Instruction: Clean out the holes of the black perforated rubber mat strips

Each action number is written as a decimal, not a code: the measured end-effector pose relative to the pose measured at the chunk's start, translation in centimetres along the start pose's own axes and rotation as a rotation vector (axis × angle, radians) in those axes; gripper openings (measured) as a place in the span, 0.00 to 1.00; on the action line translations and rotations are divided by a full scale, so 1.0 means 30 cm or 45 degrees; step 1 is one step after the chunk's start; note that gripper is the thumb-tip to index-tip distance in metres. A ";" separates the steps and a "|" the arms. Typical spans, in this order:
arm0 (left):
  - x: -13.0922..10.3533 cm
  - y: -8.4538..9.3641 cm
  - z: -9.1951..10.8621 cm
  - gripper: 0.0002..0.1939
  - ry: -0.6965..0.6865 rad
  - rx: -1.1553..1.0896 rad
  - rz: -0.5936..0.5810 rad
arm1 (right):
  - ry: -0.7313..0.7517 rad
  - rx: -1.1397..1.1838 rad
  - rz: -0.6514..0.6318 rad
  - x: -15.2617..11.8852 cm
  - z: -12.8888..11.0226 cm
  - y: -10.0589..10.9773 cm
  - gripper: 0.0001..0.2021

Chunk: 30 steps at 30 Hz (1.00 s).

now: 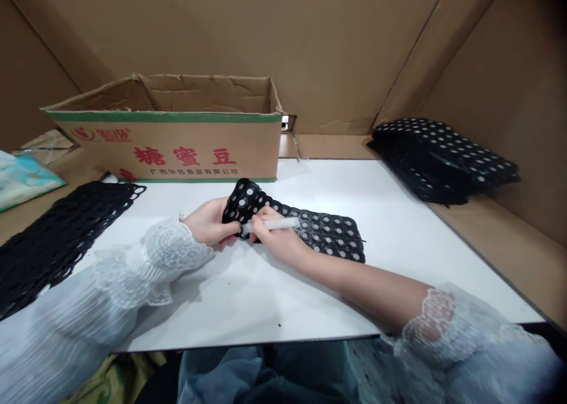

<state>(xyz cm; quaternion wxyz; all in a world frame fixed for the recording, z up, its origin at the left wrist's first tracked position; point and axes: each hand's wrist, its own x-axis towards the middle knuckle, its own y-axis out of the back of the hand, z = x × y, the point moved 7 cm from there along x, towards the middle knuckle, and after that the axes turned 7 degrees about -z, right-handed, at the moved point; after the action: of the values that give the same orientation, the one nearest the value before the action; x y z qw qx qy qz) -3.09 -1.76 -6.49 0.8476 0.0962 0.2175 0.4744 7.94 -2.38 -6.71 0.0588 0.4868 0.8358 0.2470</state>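
A black sheet of joined rings with pale round centres (330,233) lies on the white table, its left end bent up. My left hand (215,222) grips that raised end, thumb in front. In my right hand (277,238) is a white pen-like stick (280,224), held in a pinch like a pencil. Its left tip meets the sheet close to my left thumb. The exact contact at the tip is too small to make out.
Behind my hands stands an open cardboard box (177,150) with red lettering. Black ring sheets without pale centres (57,233) lie at left, near a teal-and-white packet (26,179). Dotted black sheets (443,156) are piled at right. Cardboard walls (336,55) enclose the white table (398,233).
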 end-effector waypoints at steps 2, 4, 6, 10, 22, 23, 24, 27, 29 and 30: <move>0.004 0.025 -0.008 0.09 0.045 -0.007 -0.048 | -0.070 0.034 0.010 0.005 0.011 0.017 0.19; 0.010 0.043 -0.019 0.09 0.051 -0.018 -0.121 | -0.103 0.055 0.001 0.009 0.018 0.030 0.18; 0.019 0.052 -0.036 0.10 0.047 -0.025 -0.208 | -0.138 0.096 -0.012 0.011 0.031 0.037 0.17; 0.031 0.052 -0.079 0.13 0.127 -0.080 -0.356 | -0.188 0.199 0.009 0.010 0.069 0.044 0.14; 0.038 0.191 -0.079 0.15 -0.052 0.570 0.508 | -0.023 0.020 0.260 0.033 0.084 0.212 0.19; 0.039 0.195 -0.077 0.15 -0.091 0.587 0.565 | -0.024 0.010 0.286 0.035 0.093 0.229 0.19; 0.040 0.196 -0.079 0.14 -0.116 0.562 0.597 | -0.026 0.007 0.310 0.037 0.101 0.241 0.19; 0.048 0.193 -0.094 0.13 -0.132 0.311 0.600 | 0.001 -0.076 0.332 0.033 0.099 0.249 0.19; 0.051 0.188 -0.106 0.12 -0.078 0.128 0.570 | 0.023 -0.222 0.297 0.025 0.079 0.235 0.18; 0.051 0.184 -0.111 0.13 -0.042 0.053 0.556 | 0.028 -0.302 0.265 0.021 0.067 0.224 0.18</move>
<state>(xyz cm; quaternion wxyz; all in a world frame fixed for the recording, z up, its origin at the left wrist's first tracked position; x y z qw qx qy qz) -8.14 2.32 -7.83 0.7259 0.1664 0.1873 0.6405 13.57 1.60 -5.21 0.0809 0.5577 0.7464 0.3539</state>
